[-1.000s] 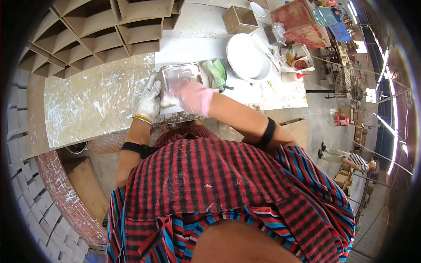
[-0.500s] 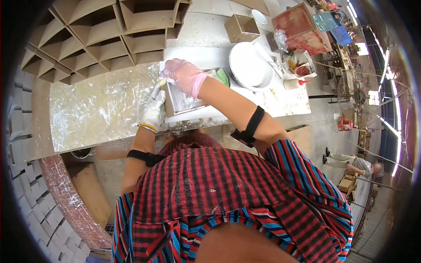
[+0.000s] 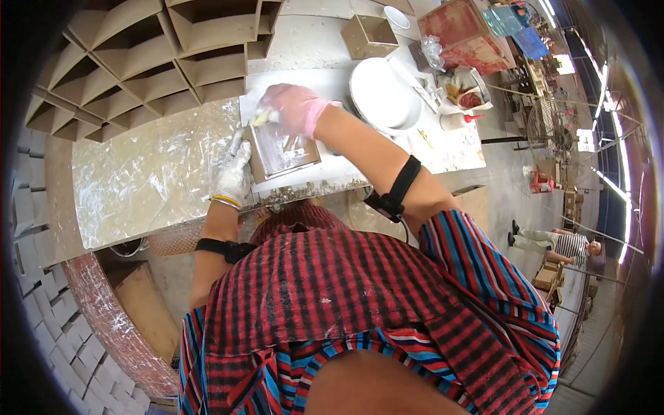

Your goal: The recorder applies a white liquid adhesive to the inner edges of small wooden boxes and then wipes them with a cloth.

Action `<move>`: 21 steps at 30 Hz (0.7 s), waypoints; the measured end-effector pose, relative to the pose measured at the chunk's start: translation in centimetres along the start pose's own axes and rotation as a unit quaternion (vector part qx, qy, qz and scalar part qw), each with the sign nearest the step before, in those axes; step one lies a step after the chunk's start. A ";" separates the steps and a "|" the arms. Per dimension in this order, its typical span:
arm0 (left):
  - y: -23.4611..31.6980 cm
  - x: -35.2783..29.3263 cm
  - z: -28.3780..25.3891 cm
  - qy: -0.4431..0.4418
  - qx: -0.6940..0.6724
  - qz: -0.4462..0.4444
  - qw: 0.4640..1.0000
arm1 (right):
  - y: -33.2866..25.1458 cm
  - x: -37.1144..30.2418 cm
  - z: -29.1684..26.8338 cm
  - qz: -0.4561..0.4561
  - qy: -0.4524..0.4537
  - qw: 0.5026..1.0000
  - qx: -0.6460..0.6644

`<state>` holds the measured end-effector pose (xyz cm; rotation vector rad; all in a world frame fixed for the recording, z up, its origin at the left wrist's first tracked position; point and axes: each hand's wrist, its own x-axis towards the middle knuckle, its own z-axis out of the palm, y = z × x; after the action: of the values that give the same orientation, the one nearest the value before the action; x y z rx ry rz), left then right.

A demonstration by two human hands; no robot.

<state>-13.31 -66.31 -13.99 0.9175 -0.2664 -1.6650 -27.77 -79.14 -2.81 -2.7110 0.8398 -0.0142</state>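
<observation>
A shallow brown board box (image 3: 282, 153) with white smears inside lies on a white sheet at the table's front edge. My left hand (image 3: 234, 174), in a white-smeared glove, rests at the box's left side with its fingers stretched out along the wall. Over the box's far part, my right hand (image 3: 294, 111) in a pink glove is closed on a pale-tipped tool (image 3: 261, 119). The tip is near the far left corner. Most of the tool is hidden and its kind cannot be told. Right of this hand stands a round white basin (image 3: 387, 93).
A stack of brown open boxes (image 3: 138, 62) fills the back left. Behind the basin are a small square box (image 3: 370, 36) and a red-stained crate (image 3: 467, 34). A white bottle with a red tip (image 3: 456, 121) stands at the right. Another person (image 3: 557, 243) is far off right.
My right hand has shifted a little over the box, with the pale tip still near its far left corner. The green cloth beside my right wrist is no longer visible. The whole view has shifted slightly.
</observation>
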 end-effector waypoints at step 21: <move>-1.5 1.7 -1.7 -0.024 -0.057 0.021 0.998 | -1.9 -9.1 -1.7 0.300 -0.056 0.936 0.174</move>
<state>-13.29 -66.93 -16.76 0.7826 -0.2187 -1.6466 -34.49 -73.08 0.02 -2.0217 1.4366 0.1127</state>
